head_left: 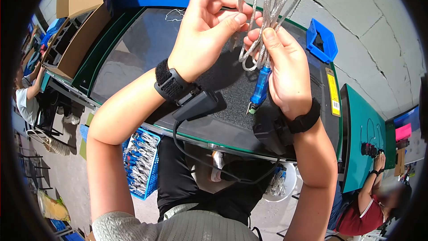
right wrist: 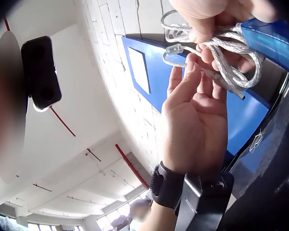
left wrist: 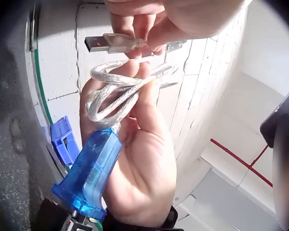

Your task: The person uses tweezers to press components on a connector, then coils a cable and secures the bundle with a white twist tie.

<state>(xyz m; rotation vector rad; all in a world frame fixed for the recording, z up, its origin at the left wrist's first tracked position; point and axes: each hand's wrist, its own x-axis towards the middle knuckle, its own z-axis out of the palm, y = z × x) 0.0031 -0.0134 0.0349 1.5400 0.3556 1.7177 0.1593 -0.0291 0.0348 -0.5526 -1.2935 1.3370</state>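
A silvery braided USB cable, looped into a coil (head_left: 267,27), hangs above the dark table mat (head_left: 232,93). My right hand (head_left: 290,69) grips the loops, thumb across them. From the coil's lower end a translucent blue connector (head_left: 261,87) points down, its metal tip toward the mat. My left hand (head_left: 205,40) is just left of the coil. In the left wrist view, its thumb and fingers pinch the cable end at the USB plug (left wrist: 111,43), right above the loops. A small grey bead (right wrist: 174,49) on the cable shows in the right wrist view.
Below the table edge stand a blue basket (head_left: 154,169) of coiled cables and a white bucket (head_left: 290,185) with more. A small blue bin (head_left: 322,40) sits at the back right. An open cardboard box (head_left: 84,40) is left. Other people work on both sides.
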